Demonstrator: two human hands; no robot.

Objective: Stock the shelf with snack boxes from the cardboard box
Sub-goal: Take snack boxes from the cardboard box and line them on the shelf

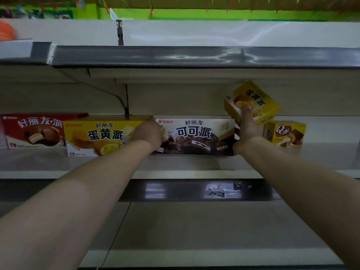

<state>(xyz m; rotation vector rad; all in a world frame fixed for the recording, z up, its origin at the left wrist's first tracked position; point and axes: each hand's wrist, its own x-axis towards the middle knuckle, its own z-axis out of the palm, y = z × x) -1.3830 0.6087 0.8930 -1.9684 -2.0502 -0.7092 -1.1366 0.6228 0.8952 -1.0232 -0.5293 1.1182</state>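
Note:
Both my arms reach onto the middle shelf [175,164]. My left hand [149,134] grips the left end of a long black cocoa-pie box [196,136] that stands on the shelf. My right hand [247,126] holds a small yellow egg-yolk-pie box [253,102] tilted in the air above the shelf, thumb on its front face. A long yellow egg-yolk-pie box [101,137] stands just left of the black one, and a long red pie box [35,130] stands further left. A small yellow Q-cake box [285,133] sits at the right. No cardboard box is in view.
The shelf above [194,57] has a dark price strip and overhangs the boxes. A lower shelf [194,227] lies beneath my arms. To the right of the Q-cake box the middle shelf carries nothing I can see.

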